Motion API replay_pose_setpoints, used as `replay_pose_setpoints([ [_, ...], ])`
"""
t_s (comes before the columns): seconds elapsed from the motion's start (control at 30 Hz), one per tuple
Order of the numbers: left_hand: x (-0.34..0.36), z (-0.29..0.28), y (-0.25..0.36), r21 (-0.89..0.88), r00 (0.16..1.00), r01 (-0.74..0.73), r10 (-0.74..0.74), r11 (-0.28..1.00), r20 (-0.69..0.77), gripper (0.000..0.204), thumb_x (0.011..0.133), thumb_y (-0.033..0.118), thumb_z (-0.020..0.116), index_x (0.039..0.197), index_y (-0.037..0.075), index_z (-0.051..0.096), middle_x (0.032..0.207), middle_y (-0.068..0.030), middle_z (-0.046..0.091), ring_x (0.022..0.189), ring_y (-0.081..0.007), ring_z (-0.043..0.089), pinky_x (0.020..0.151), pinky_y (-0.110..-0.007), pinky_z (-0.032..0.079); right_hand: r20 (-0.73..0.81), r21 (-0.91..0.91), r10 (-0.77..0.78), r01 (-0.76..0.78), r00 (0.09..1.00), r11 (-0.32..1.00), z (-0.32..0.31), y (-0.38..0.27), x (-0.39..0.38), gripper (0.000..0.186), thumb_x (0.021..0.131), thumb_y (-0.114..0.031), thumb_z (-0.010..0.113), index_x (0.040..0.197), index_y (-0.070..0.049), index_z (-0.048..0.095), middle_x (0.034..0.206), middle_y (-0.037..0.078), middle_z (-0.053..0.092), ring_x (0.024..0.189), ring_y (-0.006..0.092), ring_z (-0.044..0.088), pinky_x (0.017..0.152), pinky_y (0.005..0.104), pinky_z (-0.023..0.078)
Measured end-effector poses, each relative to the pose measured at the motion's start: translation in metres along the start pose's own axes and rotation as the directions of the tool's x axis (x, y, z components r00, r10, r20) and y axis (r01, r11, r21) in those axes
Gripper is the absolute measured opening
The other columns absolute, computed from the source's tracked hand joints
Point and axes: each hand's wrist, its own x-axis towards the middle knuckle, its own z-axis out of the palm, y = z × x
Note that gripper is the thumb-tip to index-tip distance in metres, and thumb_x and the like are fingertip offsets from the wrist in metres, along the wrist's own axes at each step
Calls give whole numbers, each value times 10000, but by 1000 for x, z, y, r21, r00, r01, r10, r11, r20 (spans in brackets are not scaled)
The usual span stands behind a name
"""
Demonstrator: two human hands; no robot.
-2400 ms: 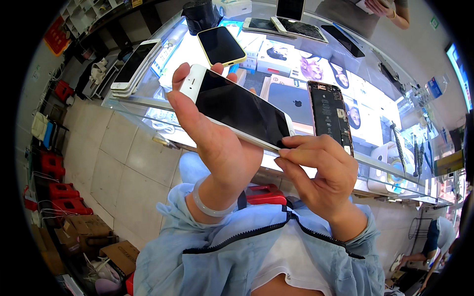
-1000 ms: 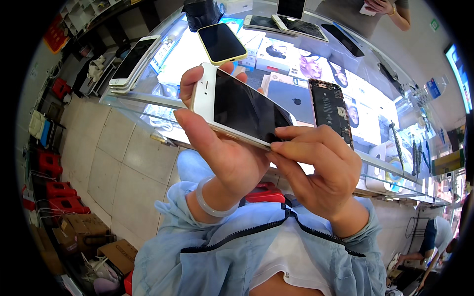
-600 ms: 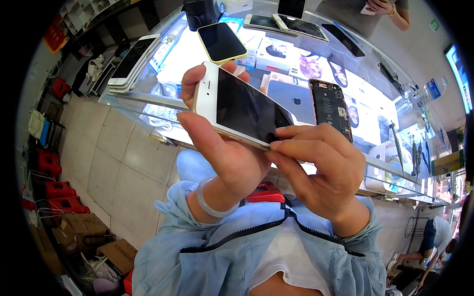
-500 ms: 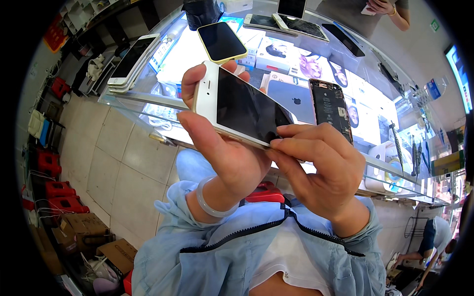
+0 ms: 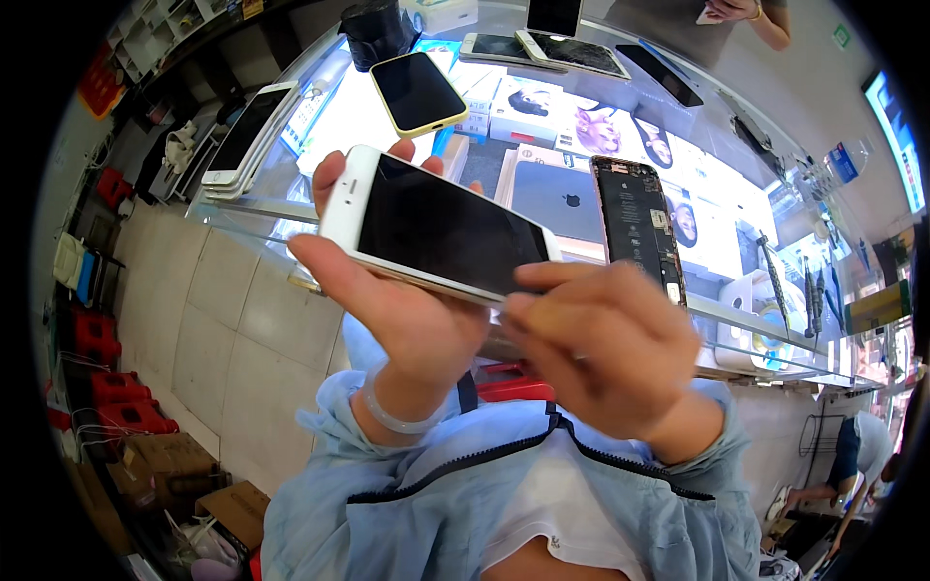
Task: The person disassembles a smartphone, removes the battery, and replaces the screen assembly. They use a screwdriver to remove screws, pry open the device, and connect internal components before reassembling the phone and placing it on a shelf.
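A white-fronted phone (image 5: 450, 228) with a black screen lies across my left hand (image 5: 412, 320), tilted above the near edge of the counter. My left fingers curl behind its far edge and the thumb lies along its near side. At the phone's lower right corner, my right hand (image 5: 620, 339) is closed in a pinch and blurred by motion. Whatever its fingertips hold, if anything, is hidden. Beyond the right hand, an opened phone body (image 5: 635, 218) with its battery and inner parts bare rests on the glass counter (image 5: 257, 205).
A yellow-edged phone (image 5: 418, 92), stacked white phones (image 5: 250, 136) and a cracked phone (image 5: 576, 55) lie on the counter. Screwdrivers (image 5: 814, 295) and a plastic bottle (image 5: 841, 163) are at the right. Another person's hand (image 5: 731, 10) shows at the far side. Red stools (image 5: 136, 416) stand left.
The phone and my left hand have shifted left and slightly down, with the screen turned more toward me. My right hand remains at its lower corner, now blurred.
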Motion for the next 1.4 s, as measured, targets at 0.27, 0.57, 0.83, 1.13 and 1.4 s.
replay_pose_setpoints([
  [0.27, 37, -33, 21, -279, 785, 601, -618, 749, 31, 548, 882, 600, 341, 1184, 172, 504, 1183, -234, 489, 1083, -364, 494, 864, -552, 427, 464, -163, 302, -255, 833, 953, -22, 57, 28, 185, 703, -73, 686, 880, -67, 634, 716, 93, 631, 608, 252, 609, 599, 350, 469],
  [0.57, 53, -34, 15, -341, 729, 654, -682, 675, 47, 459, 854, 430, 416, 1218, 163, 500, 1210, -246, 486, 1111, -380, 492, 910, -605, 378, 463, -144, 207, -158, 862, 977, 3, 94, 46, 247, 697, -196, 744, 881, -57, 655, 750, 108, 654, 689, 253, 631, 627, 343, 479],
  [0.83, 57, -42, 13, -386, 718, 681, -672, 622, 182, 444, 851, 374, 449, 1235, 153, 482, 1170, -242, 530, 1064, -351, 549, 910, -650, 346, 476, -425, 418, -214, 774, 880, -1, 84, 52, 363, 719, -391, 709, 859, -58, 668, 588, 94, 611, 586, 237, 618, 554, 333, 469],
  [1.13, 53, -34, 3, -291, 750, 658, -642, 695, 162, 451, 918, 513, 402, 1202, 164, 429, 985, -168, 583, 877, -286, 600, 757, -397, 521, 571, 213, -119, -6, 812, 977, -4, 44, 55, 643, 622, -397, 764, 1163, -94, 594, 1214, 149, 539, 988, 326, 591, 817, 354, 494],
  [1.4, 39, -18, 7, -146, 769, 639, -634, 755, 88, 654, 870, 568, 468, 1375, 216, 246, 985, -86, 528, 899, -194, 545, 747, -334, 503, 723, 211, -132, -35, 678, 977, -17, 46, 60, 598, 657, -319, 748, 1172, -64, 585, 1233, 198, 521, 980, 367, 595, 811, 370, 501],
])
